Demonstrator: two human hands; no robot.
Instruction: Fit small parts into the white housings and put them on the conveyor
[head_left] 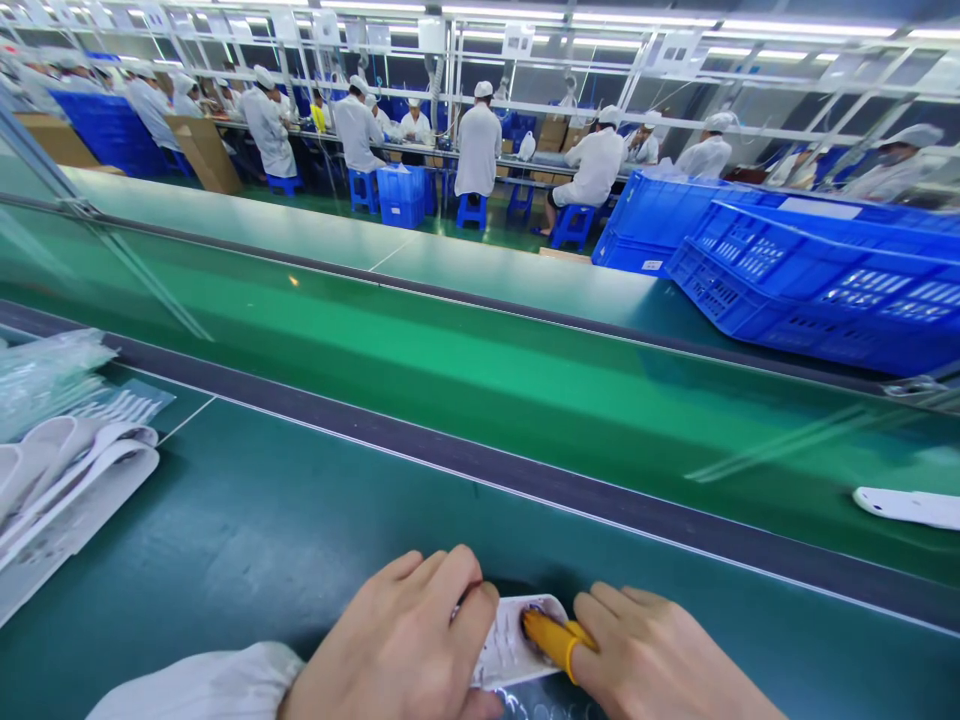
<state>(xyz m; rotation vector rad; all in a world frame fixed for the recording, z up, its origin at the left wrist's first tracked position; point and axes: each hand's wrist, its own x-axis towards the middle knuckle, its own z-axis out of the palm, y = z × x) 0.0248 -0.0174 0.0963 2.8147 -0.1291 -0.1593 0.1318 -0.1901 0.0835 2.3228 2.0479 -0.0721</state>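
My left hand (405, 645) lies curled over a small white printed piece (514, 645) on the green worktop, its fingers closed on the piece's left edge. My right hand (660, 660) is beside it on the right. Its index finger wears a yellow finger cot (551, 638) and presses on the right part of the white piece. The lower part of the piece is hidden under my hands. A white sleeve covers my left forearm at the bottom edge.
A stack of white flat parts (67, 480) and clear plastic bags (45, 375) lies at the left. A green conveyor belt (480, 380) runs across, carrying a white part (911, 505) at the right. Blue crates (817, 275) stand beyond. Several white-coated workers (478, 150) sit at far benches.
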